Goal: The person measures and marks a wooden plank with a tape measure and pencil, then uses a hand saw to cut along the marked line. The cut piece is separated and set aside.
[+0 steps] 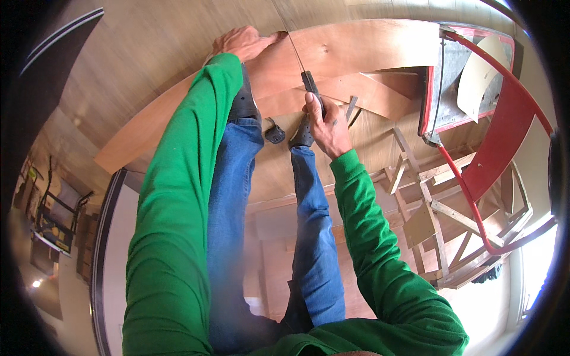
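Over on the left, a dark panel (59, 50) stands above a black-framed stand (56, 216). From there a long board (368, 44) sweeps across beneath the green left sleeve (172, 190) to the far right. The left hand (244, 44) lies on the board's far edge, thumb stretched out toward the saw's blade; I can't tell whether the other fingers are spread or together. A dark shoe (242, 101) overlaps the board, and a small black thing (274, 132) lies on the floor nearby. The saw (308, 81) crosses the board, its handle wrapped by the curled fingers of the right hand (328, 126). Farther right sit a red-framed wheelbarrow (496, 145), with a pale sheet (475, 80) in its tray, and a wooden frame (436, 228).
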A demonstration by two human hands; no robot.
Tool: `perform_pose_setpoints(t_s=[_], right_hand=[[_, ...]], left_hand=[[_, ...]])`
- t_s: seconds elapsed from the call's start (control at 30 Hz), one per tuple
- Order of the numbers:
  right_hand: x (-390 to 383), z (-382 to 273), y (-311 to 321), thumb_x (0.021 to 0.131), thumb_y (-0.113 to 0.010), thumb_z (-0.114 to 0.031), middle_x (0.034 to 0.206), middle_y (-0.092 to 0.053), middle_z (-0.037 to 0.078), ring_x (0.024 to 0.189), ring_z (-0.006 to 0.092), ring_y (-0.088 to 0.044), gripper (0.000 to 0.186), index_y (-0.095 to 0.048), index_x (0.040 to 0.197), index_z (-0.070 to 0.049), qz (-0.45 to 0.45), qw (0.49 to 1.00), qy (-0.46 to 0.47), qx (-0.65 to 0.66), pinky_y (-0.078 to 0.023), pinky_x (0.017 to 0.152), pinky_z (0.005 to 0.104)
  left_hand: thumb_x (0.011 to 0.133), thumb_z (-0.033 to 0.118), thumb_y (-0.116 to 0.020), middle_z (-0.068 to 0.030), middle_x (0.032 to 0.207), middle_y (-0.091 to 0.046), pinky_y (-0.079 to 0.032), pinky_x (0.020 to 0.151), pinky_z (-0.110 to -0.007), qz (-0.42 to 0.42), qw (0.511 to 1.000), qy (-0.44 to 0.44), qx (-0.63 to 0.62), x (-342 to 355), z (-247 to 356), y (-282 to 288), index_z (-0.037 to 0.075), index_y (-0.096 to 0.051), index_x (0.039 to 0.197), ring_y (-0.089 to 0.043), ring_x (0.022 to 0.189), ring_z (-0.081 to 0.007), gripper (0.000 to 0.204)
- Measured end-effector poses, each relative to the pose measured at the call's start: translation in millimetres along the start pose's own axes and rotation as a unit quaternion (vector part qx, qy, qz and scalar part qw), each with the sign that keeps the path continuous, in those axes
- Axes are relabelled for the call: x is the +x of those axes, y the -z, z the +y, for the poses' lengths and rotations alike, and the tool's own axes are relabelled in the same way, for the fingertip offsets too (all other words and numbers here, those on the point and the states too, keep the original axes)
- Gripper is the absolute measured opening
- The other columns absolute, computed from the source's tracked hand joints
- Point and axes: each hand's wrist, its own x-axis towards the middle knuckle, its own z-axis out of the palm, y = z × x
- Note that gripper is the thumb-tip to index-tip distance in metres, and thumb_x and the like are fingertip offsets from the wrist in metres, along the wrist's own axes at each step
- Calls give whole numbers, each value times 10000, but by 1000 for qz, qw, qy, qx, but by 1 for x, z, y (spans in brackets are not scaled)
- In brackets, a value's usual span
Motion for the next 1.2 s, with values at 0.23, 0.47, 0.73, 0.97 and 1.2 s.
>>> perform_pose_setpoints(t_s=[0.23, 0.47, 0.73, 0.97, 1.2], right_hand=[[1, -5, 6, 1101, -623, -563, 716, -648, 317, 681, 464, -691, 710, -678, 810, 82, 19, 993, -53, -102, -521, 664, 530], [-15, -8, 6, 1089, -666, -491, 670, -623, 317, 620, 502, -651, 652, -662, 766, 75, 37, 993, -51, -97, -498, 616, 553], [-86, -16, 31, 1085, -705, -362, 703, -621, 323, 657, 534, -652, 476, -673, 827, 36, 35, 990, -78, -110, -494, 583, 529], [40, -22, -21, 1076, -683, -494, 656, -643, 320, 678, 499, -724, 649, -731, 750, 65, 84, 988, -24, -129, -543, 595, 533], [-71, -14, 14, 1111, -671, -359, 612, -546, 279, 499, 312, -587, 526, -693, 779, 49, 91, 988, -30, -122, -441, 519, 487]], left_hand=[[935, 877, -543, -173, 1267, -806, -547, 1060, -533, -16, 1000, 7, 13, -1, 0, 2, 198, -845, 1250, -737, 1217, -424, 807], [922, 902, -536, -177, 1311, -792, -537, 1081, -536, -23, 999, 22, 4, -2, 3, 4, 208, -838, 1274, -724, 1247, -425, 835], [917, 925, -510, -176, 1300, -794, -530, 1089, -541, -45, 999, 11, 6, 2, 1, 6, 200, -836, 1274, -722, 1255, -411, 871], [936, 899, -516, -188, 1246, -806, -551, 1047, -536, -22, 1000, 3, 12, 3, -2, 0, 178, -843, 1241, -739, 1208, -418, 849], [886, 943, -557, -199, 1195, -816, -568, 1013, -536, -44, 999, 10, -21, -3, 4, 10, 108, -869, 1116, -752, 1180, -417, 920]])
